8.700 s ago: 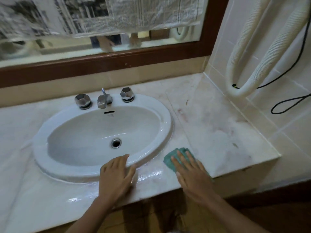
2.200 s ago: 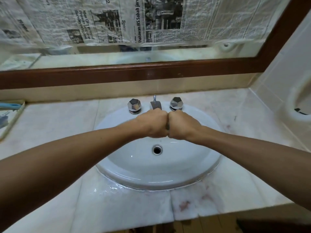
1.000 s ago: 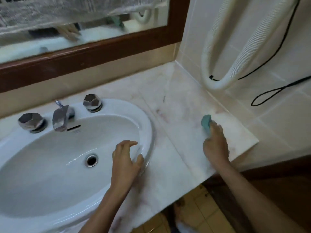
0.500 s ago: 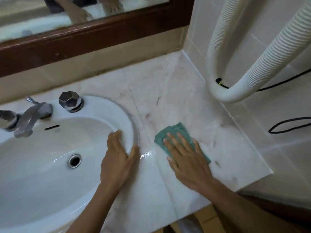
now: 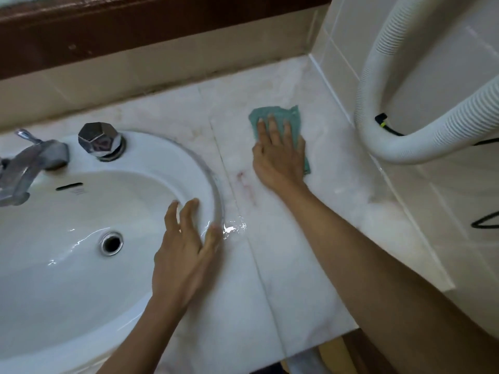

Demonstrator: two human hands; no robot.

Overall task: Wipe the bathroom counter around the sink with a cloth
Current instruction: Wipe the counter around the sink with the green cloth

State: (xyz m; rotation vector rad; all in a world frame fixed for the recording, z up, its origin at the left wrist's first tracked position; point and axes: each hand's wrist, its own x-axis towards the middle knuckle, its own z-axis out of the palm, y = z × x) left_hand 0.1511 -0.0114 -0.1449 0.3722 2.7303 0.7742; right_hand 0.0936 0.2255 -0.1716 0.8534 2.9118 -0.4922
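A green cloth [image 5: 280, 117] lies flat on the pale marble counter [image 5: 337, 201], to the right of the white oval sink [image 5: 129, 163]. My right hand [image 5: 279, 155] presses down on the cloth with its fingers spread, covering its near half. My left hand [image 5: 183, 255] rests open on the sink's right rim, fingers apart, holding nothing. A small wet patch [image 5: 233, 227] glints on the counter just beside that hand. Reddish stains [image 5: 247, 187] mark the marble near my right wrist.
A chrome tap [image 5: 29, 168] and a faceted chrome knob [image 5: 100, 140] stand at the back of the sink. A white ribbed hose [image 5: 405, 147] loops down the tiled right wall, with a black cable [image 5: 386, 128] behind it. A brown mirror frame [image 5: 135, 31] runs along the back.
My right hand has pushed the cloth away from me, toward the back wall. My left hand stays on the sink rim. The camera has tilted further down.
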